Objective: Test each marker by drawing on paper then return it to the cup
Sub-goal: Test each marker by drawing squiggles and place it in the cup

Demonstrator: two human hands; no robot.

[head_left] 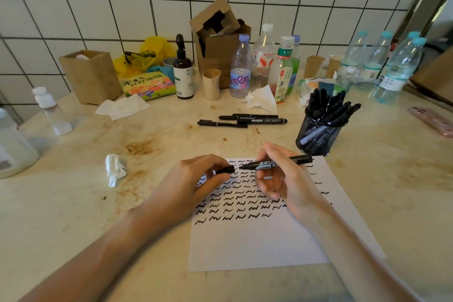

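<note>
My right hand [282, 176] grips a black marker [277, 162] with its bare tip pointing left, held level over the white paper [257, 240]. My left hand [193, 179] pinches the marker's black cap [224, 169], a small gap away from the tip. The paper carries several rows of black squiggles. A black mesh cup [318, 135] full of black markers stands behind my right hand. Three more black markers [242, 120] lie loose on the counter farther back.
A crumpled tissue [114, 169] lies left of the paper. Bottles, paper cups, a cardboard box [218, 39] and a snack bag [147, 84] line the tiled wall. A pink phone [431, 121] lies at the right. Brown stains mark the counter [73, 203].
</note>
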